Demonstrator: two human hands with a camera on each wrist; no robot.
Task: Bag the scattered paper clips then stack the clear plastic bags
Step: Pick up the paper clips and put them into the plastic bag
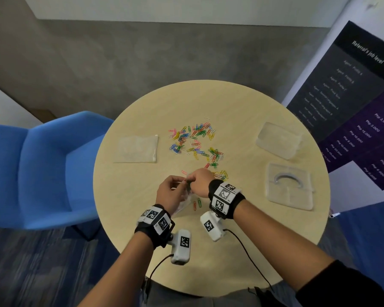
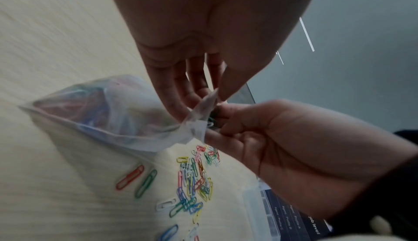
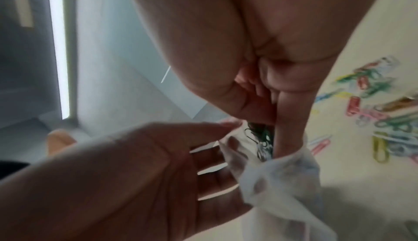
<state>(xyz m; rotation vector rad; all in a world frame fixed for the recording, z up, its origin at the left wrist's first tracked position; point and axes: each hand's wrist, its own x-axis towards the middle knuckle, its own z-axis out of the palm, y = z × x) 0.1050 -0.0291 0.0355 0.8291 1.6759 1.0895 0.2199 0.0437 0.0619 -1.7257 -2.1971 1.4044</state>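
Several coloured paper clips (image 1: 193,140) lie scattered over the middle of the round table (image 1: 242,103). My left hand (image 1: 178,185) holds a clear plastic bag (image 2: 101,112) by its mouth, thumb and fingers pinching the rim (image 2: 204,107). Clips show through the bag's wall. My right hand (image 1: 195,179) pinches a small bunch of clips (image 3: 260,137) right at the bag's mouth. An orange and a green clip (image 2: 138,178) lie beside the bag. A flat pile of clear bags (image 1: 138,149) rests on the table's left side.
A clear plastic box (image 1: 279,139) and its lid (image 1: 290,187) sit on the right of the table. A blue chair (image 1: 42,173) stands close on the left. A dark banner (image 1: 353,107) stands at the right behind the table.
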